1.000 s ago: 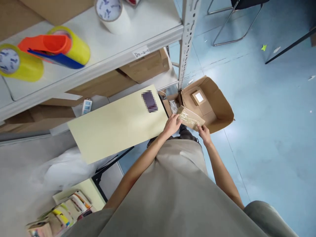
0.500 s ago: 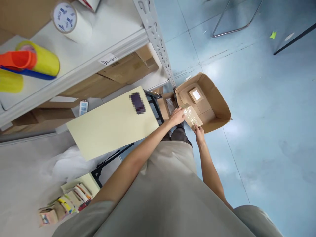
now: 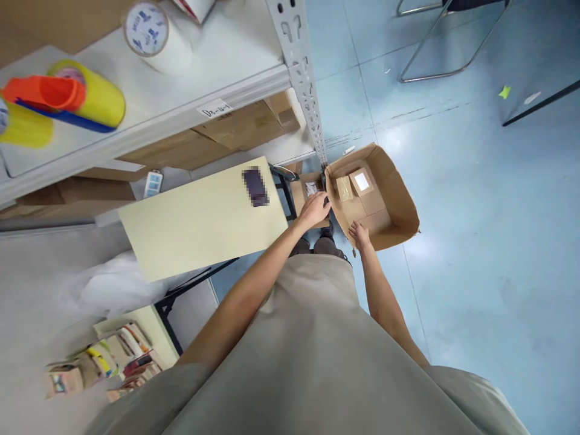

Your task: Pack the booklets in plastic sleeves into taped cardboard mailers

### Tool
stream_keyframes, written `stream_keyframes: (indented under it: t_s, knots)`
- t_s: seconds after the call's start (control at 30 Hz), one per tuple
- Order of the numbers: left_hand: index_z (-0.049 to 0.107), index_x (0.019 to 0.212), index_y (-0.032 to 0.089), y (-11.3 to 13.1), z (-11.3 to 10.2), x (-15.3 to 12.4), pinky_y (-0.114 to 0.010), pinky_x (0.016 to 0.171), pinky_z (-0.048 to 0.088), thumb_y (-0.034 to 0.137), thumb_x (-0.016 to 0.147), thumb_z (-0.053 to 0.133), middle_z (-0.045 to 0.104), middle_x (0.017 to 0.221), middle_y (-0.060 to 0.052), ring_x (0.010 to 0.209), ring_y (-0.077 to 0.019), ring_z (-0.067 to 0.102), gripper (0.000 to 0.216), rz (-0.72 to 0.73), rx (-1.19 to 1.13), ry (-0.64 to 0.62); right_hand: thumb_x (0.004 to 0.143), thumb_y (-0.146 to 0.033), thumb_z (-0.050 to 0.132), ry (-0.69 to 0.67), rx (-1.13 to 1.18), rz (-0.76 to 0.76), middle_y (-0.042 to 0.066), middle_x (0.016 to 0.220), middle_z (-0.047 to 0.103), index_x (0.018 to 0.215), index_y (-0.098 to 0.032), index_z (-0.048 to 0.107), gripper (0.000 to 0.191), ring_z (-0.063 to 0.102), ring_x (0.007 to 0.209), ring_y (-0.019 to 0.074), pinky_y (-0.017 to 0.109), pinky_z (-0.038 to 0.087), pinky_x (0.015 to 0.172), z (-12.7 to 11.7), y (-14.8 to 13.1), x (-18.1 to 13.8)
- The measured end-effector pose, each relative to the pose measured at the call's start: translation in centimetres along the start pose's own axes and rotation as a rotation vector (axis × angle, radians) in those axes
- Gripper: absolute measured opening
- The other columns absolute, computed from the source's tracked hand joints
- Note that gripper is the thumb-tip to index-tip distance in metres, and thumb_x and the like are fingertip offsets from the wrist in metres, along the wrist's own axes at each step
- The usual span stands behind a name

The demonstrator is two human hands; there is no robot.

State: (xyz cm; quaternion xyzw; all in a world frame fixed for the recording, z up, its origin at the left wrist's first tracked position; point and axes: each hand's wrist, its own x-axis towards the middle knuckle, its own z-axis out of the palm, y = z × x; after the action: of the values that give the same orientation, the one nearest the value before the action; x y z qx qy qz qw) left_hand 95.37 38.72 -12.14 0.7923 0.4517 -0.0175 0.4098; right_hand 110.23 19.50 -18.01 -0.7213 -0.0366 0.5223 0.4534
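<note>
A large open cardboard box [image 3: 399,208] stands on the floor in front of me. Inside it, against the left wall, lies a small taped brown packet [image 3: 344,188]. Beside that is a small brown carton with a white label [image 3: 362,181]. My left hand [image 3: 316,209], fingers loosely bent and apart, is near the box's left edge and holds nothing. My right hand [image 3: 359,234] hovers over the box's near edge, its fingers apart and nothing in them.
A cream table [image 3: 203,217] with a blurred dark item [image 3: 255,186] stands at left. Above it, a metal shelf [image 3: 226,54] carries tape rolls [image 3: 156,36]. A metal chair frame [image 3: 435,75] stands on the blue floor at upper right. Small parcels [image 3: 104,356] fill the lower left.
The taped packet has left both hands and now lies in the large box beside the labelled carton. My hands have moved apart slightly. The view has shifted a little.
</note>
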Motion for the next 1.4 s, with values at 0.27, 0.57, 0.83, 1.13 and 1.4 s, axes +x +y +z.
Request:
stream_keyframes:
  t_s: [0.27, 0.57, 0.83, 1.13, 1.4]
  knots:
    - [0.081, 0.128, 0.020, -5.3, 0.0, -12.0, -0.054, 0.124, 0.057, 0.023, 0.102, 0.074, 0.082, 0.140, -0.016, 0.135, -0.0352, 0.077, 0.028, -0.280, -0.190, 0.077, 0.086, -0.056, 0.080, -0.002, -0.075, 0.184, 0.009, 0.094, 0.079, 0.094, -0.024, 0.065, 0.036, 0.081, 0.095, 0.0243, 0.043, 0.069, 0.097, -0.6, 0.4, 0.0]
    - [0.082, 0.131, 0.022, -7.0, -0.9, -18.2, -0.051, 0.122, 0.061, 0.027, 0.102, 0.074, 0.082, 0.143, -0.013, 0.132, -0.0328, 0.079, 0.030, -0.393, -0.397, 0.238, 0.083, -0.059, 0.086, -0.254, -0.208, 0.130, 0.008, 0.101, 0.084, 0.100, -0.024, 0.071, 0.042, 0.081, 0.096, 0.0225, 0.045, 0.065, 0.107, 6.4, -1.2, 0.2]
    - [0.077, 0.136, 0.022, -9.4, -5.1, -24.1, -0.044, 0.122, 0.061, 0.019, 0.102, 0.067, 0.086, 0.132, -0.011, 0.129, -0.0249, 0.080, 0.036, -0.328, -0.645, 0.545, 0.080, -0.073, 0.088, -0.537, -0.329, -0.038, 0.011, 0.113, 0.086, 0.109, -0.024, 0.075, 0.058, 0.081, 0.110, 0.0279, 0.048, 0.063, 0.110, 15.6, -4.3, -4.7]
    - [0.077, 0.134, 0.023, -17.2, -10.1, -37.6, -0.041, 0.112, 0.066, 0.029, 0.103, 0.070, 0.086, 0.115, -0.009, 0.114, -0.0235, 0.084, 0.032, -0.332, -0.850, 0.956, 0.085, -0.072, 0.088, -0.782, -0.495, -0.193, 0.013, 0.131, 0.086, 0.121, -0.025, 0.078, 0.059, 0.083, 0.118, 0.0296, 0.051, 0.059, 0.116, 29.9, -5.3, -17.7]
    - [0.080, 0.132, 0.025, -25.9, -10.7, -53.3, -0.039, 0.108, 0.067, 0.031, 0.099, 0.077, 0.085, 0.106, -0.005, 0.106, -0.0214, 0.084, 0.034, -0.451, -0.927, 1.314, 0.092, -0.069, 0.086, -1.057, -0.673, -0.291, 0.013, 0.129, 0.086, 0.122, -0.027, 0.081, 0.052, 0.082, 0.121, 0.0329, 0.054, 0.060, 0.118, 43.8, -0.5, -31.2]
